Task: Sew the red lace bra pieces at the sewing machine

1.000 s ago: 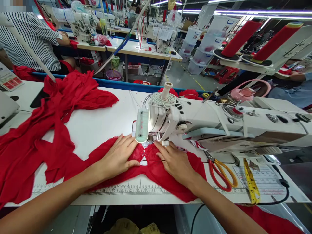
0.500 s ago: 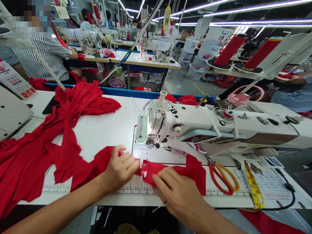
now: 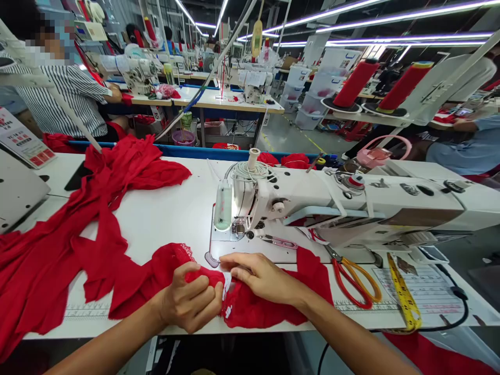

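My left hand (image 3: pixel 193 299) is closed round red fabric (image 3: pixel 166 263) with a lacy edge, near the table's front edge. My right hand (image 3: pixel 265 278) lies over a second red fabric piece (image 3: pixel 265 310), its fingers stretched out to the left and the thumb beneath them. Between the hands is a small white label or strip (image 3: pixel 227 284), with another white bit (image 3: pixel 228 311) on the right-hand piece. Whether the right fingertips touch the strip I cannot tell. Just behind the hands stands a sewing machine (image 3: pixel 312 192), its lit needle area (image 3: pixel 239 227) above the bed.
A large heap of red fabric (image 3: pixel 97 208) covers the table's left side. Thread snips (image 3: pixel 279 241) lie on the machine bed, with scissors (image 3: pixel 357 284) and a yellow tape measure (image 3: pixel 404 294) to the right. A person in a striped shirt (image 3: pixel 74 96) sits at the back left.
My right hand has moved up and left, and its fingers have straightened. My left hand is lower, still gripping the fabric. The right-hand red piece now spreads closer to the front edge.
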Demonstrator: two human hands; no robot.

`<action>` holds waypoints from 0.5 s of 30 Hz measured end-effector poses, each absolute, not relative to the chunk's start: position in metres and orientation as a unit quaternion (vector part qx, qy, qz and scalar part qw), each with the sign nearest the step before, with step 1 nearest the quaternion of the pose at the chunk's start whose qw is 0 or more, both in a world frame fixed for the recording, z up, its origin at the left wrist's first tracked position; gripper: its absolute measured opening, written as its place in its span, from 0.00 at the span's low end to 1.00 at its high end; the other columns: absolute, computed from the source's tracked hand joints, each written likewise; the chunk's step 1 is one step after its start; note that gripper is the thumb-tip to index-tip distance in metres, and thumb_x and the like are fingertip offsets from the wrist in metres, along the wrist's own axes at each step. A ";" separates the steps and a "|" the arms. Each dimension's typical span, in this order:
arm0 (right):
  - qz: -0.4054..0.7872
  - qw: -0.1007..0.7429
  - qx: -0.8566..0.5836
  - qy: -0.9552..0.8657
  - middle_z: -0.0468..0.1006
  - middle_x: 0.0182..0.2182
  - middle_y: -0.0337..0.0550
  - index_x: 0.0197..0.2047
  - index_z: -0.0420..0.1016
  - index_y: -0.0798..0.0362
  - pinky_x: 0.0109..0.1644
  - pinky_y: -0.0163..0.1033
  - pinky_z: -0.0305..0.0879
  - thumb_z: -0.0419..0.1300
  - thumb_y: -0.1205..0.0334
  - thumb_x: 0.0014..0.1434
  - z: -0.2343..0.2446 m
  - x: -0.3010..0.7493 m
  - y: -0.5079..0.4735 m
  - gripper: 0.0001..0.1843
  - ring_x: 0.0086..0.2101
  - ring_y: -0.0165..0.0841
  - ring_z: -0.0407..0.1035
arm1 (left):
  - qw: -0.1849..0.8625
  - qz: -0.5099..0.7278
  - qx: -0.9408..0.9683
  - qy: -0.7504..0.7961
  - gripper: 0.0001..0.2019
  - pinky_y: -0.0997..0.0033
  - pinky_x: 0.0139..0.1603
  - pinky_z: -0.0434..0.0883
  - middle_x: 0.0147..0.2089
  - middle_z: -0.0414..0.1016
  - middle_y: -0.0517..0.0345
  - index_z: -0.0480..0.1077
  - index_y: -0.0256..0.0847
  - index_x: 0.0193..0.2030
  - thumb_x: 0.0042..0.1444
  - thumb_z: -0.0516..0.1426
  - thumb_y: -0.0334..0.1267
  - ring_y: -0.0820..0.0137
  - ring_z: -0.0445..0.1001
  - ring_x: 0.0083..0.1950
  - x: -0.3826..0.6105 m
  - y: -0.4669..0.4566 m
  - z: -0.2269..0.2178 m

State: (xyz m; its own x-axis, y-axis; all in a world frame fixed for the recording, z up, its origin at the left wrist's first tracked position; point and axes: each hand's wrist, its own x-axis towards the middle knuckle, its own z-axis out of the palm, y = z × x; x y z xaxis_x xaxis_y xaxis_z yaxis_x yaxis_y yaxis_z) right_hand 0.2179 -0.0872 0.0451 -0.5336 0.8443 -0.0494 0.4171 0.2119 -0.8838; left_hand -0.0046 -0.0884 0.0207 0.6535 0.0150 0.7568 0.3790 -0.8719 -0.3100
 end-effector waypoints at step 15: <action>0.450 0.302 -0.480 -0.690 0.82 0.35 0.38 0.42 0.82 0.51 0.43 0.35 0.67 0.60 0.75 0.55 0.042 0.208 -0.091 0.15 0.36 0.31 0.74 | 0.113 -0.413 -0.882 -0.199 0.10 0.42 0.65 0.65 0.34 0.78 0.52 0.71 0.34 0.37 0.61 0.50 0.21 0.67 0.78 0.39 0.000 -0.080 0.013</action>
State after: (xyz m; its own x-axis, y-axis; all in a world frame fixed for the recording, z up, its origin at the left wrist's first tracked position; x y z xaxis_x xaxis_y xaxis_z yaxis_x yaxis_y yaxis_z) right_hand 0.2076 -0.0908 0.0420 -0.3571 0.9340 -0.0153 0.3894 0.1339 -0.9113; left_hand -0.0005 -0.0803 0.0129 0.5803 0.2576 0.7726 0.4447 -0.8950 -0.0356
